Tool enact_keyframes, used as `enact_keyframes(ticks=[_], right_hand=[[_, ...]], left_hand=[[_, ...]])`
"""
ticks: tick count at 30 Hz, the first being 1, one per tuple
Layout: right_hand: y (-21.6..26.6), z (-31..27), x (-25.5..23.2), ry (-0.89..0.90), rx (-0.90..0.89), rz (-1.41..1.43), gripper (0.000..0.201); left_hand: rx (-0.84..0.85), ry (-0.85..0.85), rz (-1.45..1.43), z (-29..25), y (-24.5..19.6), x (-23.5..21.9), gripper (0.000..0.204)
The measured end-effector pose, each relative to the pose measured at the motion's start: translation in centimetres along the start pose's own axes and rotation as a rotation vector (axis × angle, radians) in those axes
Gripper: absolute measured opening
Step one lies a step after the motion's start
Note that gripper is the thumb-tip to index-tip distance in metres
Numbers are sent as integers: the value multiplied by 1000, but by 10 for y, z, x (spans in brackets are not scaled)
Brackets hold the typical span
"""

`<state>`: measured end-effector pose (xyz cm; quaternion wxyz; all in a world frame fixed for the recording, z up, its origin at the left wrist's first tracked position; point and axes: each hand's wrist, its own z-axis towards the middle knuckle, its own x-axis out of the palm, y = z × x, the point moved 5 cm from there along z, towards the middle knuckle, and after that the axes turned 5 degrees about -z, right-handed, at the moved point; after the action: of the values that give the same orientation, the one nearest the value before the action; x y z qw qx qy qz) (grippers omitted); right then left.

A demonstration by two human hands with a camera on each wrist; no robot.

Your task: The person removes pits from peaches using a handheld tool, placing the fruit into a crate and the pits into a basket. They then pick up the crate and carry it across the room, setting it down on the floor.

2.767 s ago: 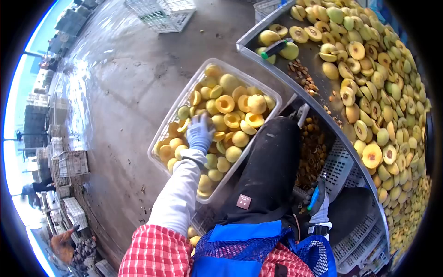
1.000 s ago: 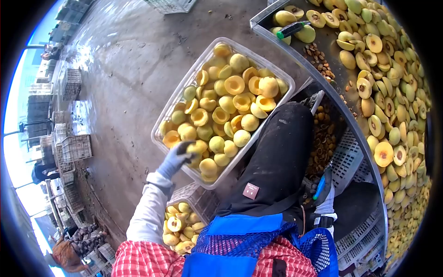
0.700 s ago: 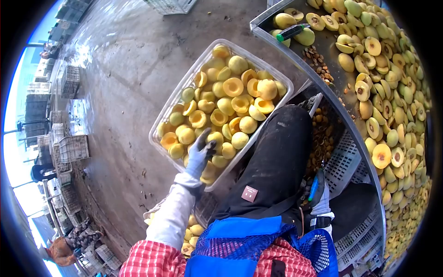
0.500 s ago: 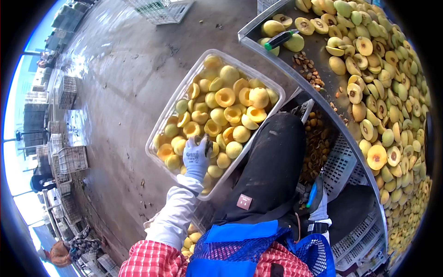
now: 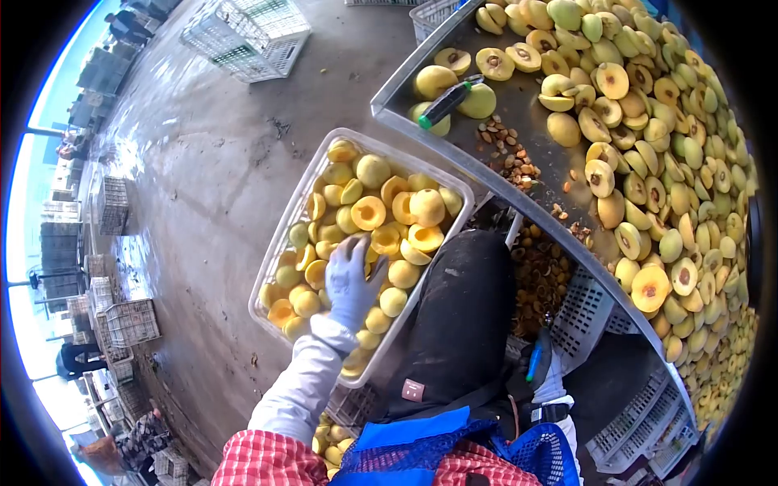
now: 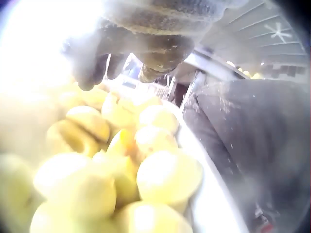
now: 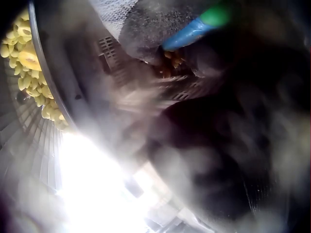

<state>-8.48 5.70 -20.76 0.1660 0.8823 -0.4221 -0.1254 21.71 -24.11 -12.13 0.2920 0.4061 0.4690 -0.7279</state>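
My gloved left hand (image 5: 352,283) reaches over a white plastic crate (image 5: 291,215) filled with yellow peach halves (image 5: 369,212), fingers extended and thumb spread. In the left wrist view the dark-stained fingers (image 6: 165,51) pass above the fruit (image 6: 167,177), with none in their grasp. My gloved right hand (image 5: 547,368) stays low by my leg and grips a blue-and-green-handled tool (image 5: 534,361). Close up in the right wrist view, the tool's handle (image 7: 189,34) shows against the dark glove (image 7: 155,29); its working end is hidden there.
A metal-edged table (image 5: 494,182) on the right carries a large heap of cut peaches (image 5: 640,194), loose pits (image 5: 506,154) and a green-and-black-handled tool (image 5: 446,104). Below it stands a grey crate (image 5: 583,312). Another crate (image 5: 251,36) lies on the wet floor (image 5: 211,162).
My left hand went to the crate's near-left corner, where it blurred over a peach, then came back over the middle of the fruit. The right hand keeps hold of the tool; the head view has shifted.
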Motion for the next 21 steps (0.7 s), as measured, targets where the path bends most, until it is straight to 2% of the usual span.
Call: enact_keyframes(ticks=[2, 4, 5, 7, 8, 9, 10, 12, 13, 14, 15, 16, 18, 19, 21], right_hand=[[-7, 7, -2, -11, -48, 132, 38], [-20, 19, -6, 28, -269, 38, 34], [-28, 26, -14, 66, -465, -126, 36], [-26, 29, -16, 73, -482, -236, 33], [-12, 22, -13, 42, -309, -181, 35], [-11, 24, -12, 63, -199, -136, 37], [-10, 25, -11, 77, -89, -91, 39], [-20, 39, -29, 207, 6, -21, 33], [-23, 44, -30, 269, 53, 19, 33], [-20, 41, -24, 256, 54, 47, 35], [-18, 35, -20, 240, 58, 74, 37], [-16, 31, -17, 222, 61, 97, 41], [-40, 71, -38, 168, 42, 20, 43], [-45, 76, -38, 211, 11, 57, 42], [-49, 75, -27, 368, -76, 213, 40]], left_hand=[[78, 1, -38, 37, -26, 19, 52], [175, 57, -100, 70, -43, 52, 61], [204, 166, 2, 78, -46, 78, 65], [210, 340, 164, 85, -51, 110, 72], [191, 399, 225, 90, -52, 114, 75], [173, 425, 157, 94, -52, 112, 72], [154, 378, 51, 95, -49, 106, 72], [119, 281, -165, 91, -41, 92, 70], [120, 143, -219, 91, -37, 76, 69], [92, 88, -130, 94, -29, 58, 68], [57, 5, -40, 98, -4, 53, 66], [23, -132, -85, 106, 24, 43, 64], [-142, -284, -148, 124, 76, 28, 63], [-129, -307, -96, 128, 111, 40, 67], [-219, -103, 110, 127, 119, 53, 67]])
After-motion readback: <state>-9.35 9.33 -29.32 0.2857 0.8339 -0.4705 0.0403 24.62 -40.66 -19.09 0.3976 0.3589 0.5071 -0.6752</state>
